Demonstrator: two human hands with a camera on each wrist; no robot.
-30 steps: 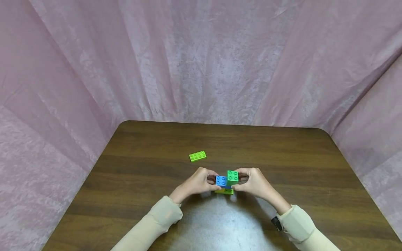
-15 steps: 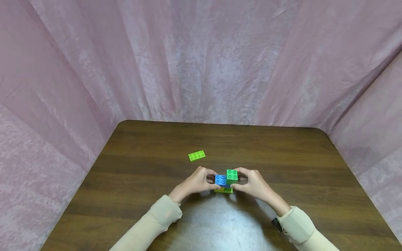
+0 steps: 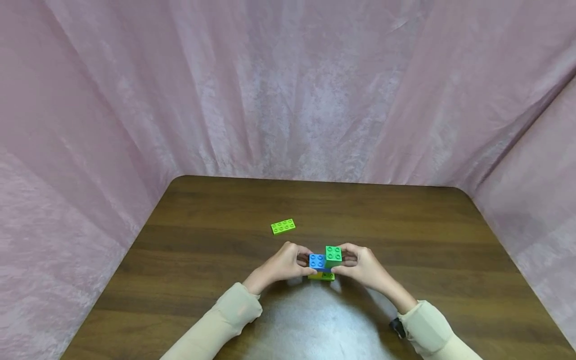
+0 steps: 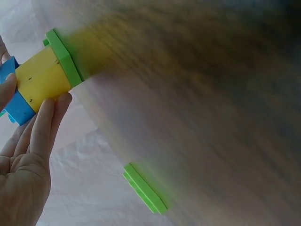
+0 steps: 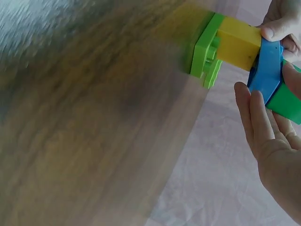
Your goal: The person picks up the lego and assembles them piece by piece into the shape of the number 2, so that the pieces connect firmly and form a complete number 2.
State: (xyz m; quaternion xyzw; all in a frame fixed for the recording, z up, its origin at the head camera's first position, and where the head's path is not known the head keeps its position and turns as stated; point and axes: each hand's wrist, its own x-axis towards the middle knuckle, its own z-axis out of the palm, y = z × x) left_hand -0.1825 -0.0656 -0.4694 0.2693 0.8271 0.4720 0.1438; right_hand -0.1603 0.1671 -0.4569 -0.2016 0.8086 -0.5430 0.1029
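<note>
A small stack of toy building bricks stands on the table before me. At its base is a lime green plate (image 5: pixel 205 49), and a yellow brick (image 4: pixel 44 77) sits on one end of it. A blue brick (image 3: pixel 316 261) lies over the yellow one and juts out to the right. On that jutting end stands a green brick (image 3: pixel 333 256). My left hand (image 3: pixel 285 262) pinches the stack from the left, fingertips along the yellow brick and thumb at the blue. My right hand (image 3: pixel 362 264) grips the right end, around the blue and green bricks.
A loose lime green plate (image 3: pixel 283 226) lies on the brown wooden table (image 3: pixel 216 210), beyond the stack and to its left. Pink curtains (image 3: pixel 288 90) hang behind the table and at both sides.
Both hands keep the same hold on the stack. Only a slight shift of the whole head view shows.
</note>
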